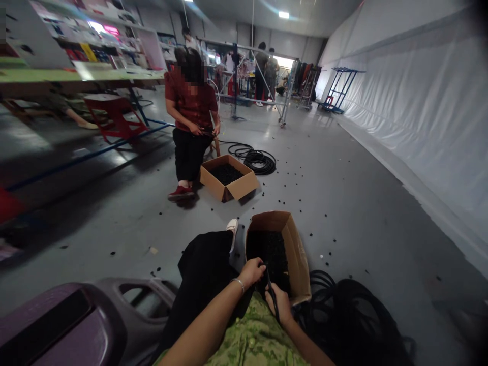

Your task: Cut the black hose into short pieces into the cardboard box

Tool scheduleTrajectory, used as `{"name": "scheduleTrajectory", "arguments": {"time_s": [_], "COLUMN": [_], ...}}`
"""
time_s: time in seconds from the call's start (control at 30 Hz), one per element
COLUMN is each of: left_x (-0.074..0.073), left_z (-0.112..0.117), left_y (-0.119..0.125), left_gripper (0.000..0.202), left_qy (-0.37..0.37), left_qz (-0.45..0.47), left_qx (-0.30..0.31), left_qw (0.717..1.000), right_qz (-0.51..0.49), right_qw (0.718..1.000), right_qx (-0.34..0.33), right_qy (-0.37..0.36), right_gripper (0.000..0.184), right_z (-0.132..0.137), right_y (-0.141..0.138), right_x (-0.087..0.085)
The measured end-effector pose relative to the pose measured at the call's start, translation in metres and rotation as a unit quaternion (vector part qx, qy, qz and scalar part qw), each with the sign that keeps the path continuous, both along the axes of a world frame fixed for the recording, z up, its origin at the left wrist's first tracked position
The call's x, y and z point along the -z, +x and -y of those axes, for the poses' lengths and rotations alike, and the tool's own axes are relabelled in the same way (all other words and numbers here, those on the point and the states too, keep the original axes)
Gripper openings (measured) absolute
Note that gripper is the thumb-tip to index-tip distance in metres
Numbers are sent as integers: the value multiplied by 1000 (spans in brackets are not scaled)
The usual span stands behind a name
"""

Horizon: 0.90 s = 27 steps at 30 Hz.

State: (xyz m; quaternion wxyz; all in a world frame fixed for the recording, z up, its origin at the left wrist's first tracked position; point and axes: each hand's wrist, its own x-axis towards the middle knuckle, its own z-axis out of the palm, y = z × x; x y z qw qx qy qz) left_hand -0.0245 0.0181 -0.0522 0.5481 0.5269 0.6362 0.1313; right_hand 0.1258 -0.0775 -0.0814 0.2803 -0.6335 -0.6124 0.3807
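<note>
My left hand [252, 273] reaches over the near side of a cardboard box [298, 254], its thumb and fingers pinched together. What sits between those fingertips is too small and dark to make out. Close by on the right, my right hand [281, 303] is closed around a slim black scissor-like tool [273, 300], whose tip points up toward the left fingertips. Many small black pieces [272, 249] fill the box below both hands. Beside the box on the right lies a loose coil of black hose [351, 310].
A person [192, 112] sits ahead near a second box [213, 184] of black pieces and a hose coil [261, 161]. Small black bits dot the floor. At lower left stands a purple-grey stool [110, 325]. A metal rack [284, 101] and a white curtain [412, 112] are farther off.
</note>
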Motion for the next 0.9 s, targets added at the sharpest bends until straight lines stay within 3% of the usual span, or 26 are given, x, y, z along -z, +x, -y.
{"name": "scheduleTrajectory", "arguments": {"time_s": [0.53, 0.9], "left_x": [-3, -10], "left_z": [-1, 1], "left_y": [1, 0], "left_gripper": [27, 15], "left_qy": [5, 18], "left_qz": [-1, 9], "left_qx": [23, 6], "left_qw": [1000, 1000], "right_qz": [-15, -8], "right_qw": [1000, 1000], "right_qx": [7, 7], "right_qy": [-3, 4], "right_gripper": [27, 24], "right_z": [2, 5], "right_y": [1, 0], "right_x": [2, 2]}}
